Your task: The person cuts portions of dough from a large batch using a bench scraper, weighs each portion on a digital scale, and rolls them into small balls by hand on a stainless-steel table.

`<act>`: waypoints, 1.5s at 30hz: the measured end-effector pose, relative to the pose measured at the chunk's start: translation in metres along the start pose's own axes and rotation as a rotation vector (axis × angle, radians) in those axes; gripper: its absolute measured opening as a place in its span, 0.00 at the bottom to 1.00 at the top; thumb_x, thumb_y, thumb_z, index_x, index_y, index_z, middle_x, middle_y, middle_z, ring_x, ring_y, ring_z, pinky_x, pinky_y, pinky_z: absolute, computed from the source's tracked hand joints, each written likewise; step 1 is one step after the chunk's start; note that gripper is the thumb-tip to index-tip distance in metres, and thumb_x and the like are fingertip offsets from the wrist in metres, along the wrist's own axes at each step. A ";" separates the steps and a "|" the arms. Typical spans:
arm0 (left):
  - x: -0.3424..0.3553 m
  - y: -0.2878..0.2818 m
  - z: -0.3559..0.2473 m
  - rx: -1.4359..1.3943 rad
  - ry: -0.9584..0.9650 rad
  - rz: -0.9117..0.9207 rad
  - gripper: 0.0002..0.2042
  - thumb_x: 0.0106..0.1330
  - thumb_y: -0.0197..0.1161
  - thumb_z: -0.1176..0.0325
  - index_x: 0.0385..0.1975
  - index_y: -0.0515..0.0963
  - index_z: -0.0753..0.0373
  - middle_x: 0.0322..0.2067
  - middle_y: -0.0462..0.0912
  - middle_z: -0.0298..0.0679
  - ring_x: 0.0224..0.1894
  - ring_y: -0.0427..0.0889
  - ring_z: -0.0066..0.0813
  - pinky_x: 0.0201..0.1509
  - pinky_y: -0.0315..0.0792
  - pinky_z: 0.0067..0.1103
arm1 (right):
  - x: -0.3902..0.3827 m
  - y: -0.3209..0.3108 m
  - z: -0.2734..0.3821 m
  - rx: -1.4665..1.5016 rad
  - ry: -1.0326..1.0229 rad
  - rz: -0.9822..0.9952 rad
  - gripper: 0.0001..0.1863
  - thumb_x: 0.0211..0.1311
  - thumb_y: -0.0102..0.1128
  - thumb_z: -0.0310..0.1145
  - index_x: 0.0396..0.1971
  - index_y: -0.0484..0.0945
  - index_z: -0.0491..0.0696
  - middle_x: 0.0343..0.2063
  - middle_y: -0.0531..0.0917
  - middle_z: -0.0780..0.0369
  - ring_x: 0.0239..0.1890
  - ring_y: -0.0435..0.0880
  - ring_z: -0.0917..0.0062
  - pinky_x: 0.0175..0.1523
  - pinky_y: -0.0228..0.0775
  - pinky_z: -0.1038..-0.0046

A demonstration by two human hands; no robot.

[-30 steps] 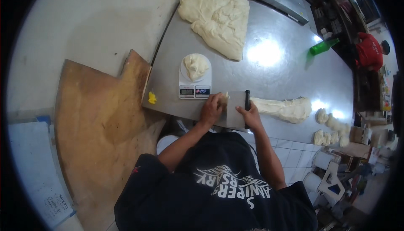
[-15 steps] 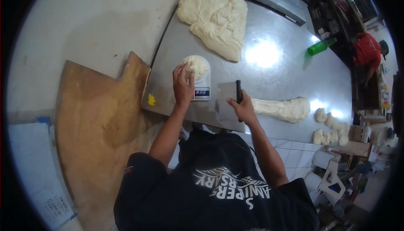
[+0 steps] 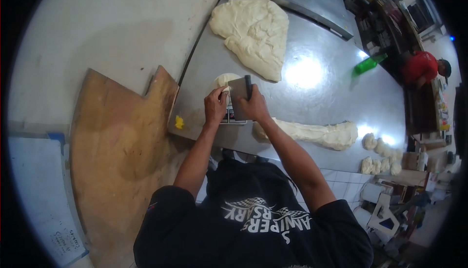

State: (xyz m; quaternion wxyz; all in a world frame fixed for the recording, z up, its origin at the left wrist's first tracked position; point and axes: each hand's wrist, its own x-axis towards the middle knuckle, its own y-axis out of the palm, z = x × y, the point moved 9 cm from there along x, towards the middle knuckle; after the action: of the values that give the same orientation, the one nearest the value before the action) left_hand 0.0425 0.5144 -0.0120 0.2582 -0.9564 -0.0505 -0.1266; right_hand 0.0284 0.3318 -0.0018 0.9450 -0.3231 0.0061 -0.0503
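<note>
A piece of pale dough (image 3: 225, 79) rests on a white kitchen scale (image 3: 237, 122) near the left end of the steel table. My left hand (image 3: 214, 106) is at the dough's near side, fingers bent and closed on its edge. In my right hand (image 3: 256, 106) is a dough scraper (image 3: 238, 92), gripped by its black handle. Its broad metal blade stands beside the dough and my left fingertips, covering part of the scale. Beyond my right wrist lies a long strip of dough (image 3: 326, 135), its left end partly behind my forearm.
A large dough mass (image 3: 253, 34) spreads over the far part of the steel table (image 3: 321, 99). Several small dough pieces (image 3: 375, 165) sit at the right end. A green bottle (image 3: 369, 64) lies far right, near a person in red (image 3: 422, 68). A wooden board (image 3: 117, 156) stands left.
My right hand has brought the scraper left and up, from beside the long strip to the scale. My left hand has shifted slightly and its fingers have drawn together at the dough's edge.
</note>
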 end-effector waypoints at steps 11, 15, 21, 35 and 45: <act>-0.027 -0.010 -0.032 -0.275 0.112 0.065 0.09 0.71 0.61 0.76 0.46 0.83 0.69 0.39 0.87 0.47 0.38 0.88 0.41 0.44 0.79 0.28 | 0.024 0.016 -0.021 -0.079 0.085 0.030 0.23 0.60 0.66 0.35 0.47 0.63 0.41 0.31 0.83 0.36 0.38 0.82 0.33 0.45 0.72 0.40; -0.046 0.000 -0.073 -0.556 -0.012 0.228 0.09 0.72 0.62 0.74 0.48 0.82 0.67 0.41 0.87 0.44 0.41 0.87 0.33 0.47 0.79 0.26 | 0.035 0.016 -0.032 -0.030 -0.002 0.028 0.24 0.57 0.71 0.37 0.45 0.69 0.40 0.32 0.84 0.39 0.36 0.84 0.39 0.43 0.76 0.47; -0.098 0.032 -0.089 -0.349 0.237 0.272 0.13 0.69 0.66 0.72 0.50 0.82 0.68 0.47 0.85 0.48 0.47 0.86 0.43 0.53 0.79 0.31 | 0.036 -0.057 -0.020 0.489 0.171 -0.047 0.20 0.62 0.75 0.37 0.45 0.77 0.40 0.32 0.86 0.59 0.32 0.83 0.76 0.38 0.76 0.70; -0.120 0.103 -0.043 -0.273 -0.042 0.247 0.14 0.58 0.75 0.75 0.43 0.83 0.66 0.45 0.82 0.47 0.42 0.85 0.45 0.47 0.80 0.33 | -0.094 -0.108 -0.079 0.267 0.293 -0.059 0.18 0.64 0.71 0.36 0.45 0.78 0.40 0.33 0.86 0.58 0.34 0.83 0.76 0.41 0.76 0.69; -0.120 0.102 -0.036 -0.176 0.059 0.373 0.11 0.59 0.75 0.70 0.41 0.89 0.61 0.34 0.87 0.46 0.39 0.86 0.43 0.43 0.80 0.33 | -0.131 -0.087 -0.087 0.199 0.351 0.016 0.19 0.63 0.72 0.33 0.47 0.78 0.37 0.36 0.88 0.54 0.38 0.86 0.73 0.45 0.78 0.69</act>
State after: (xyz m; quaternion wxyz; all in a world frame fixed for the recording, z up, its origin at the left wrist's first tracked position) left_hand -0.0640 0.4048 -0.0633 0.1939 -0.9639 0.1465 -0.1085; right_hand -0.1138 0.2238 -0.0202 0.9571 -0.2144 0.1681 -0.0987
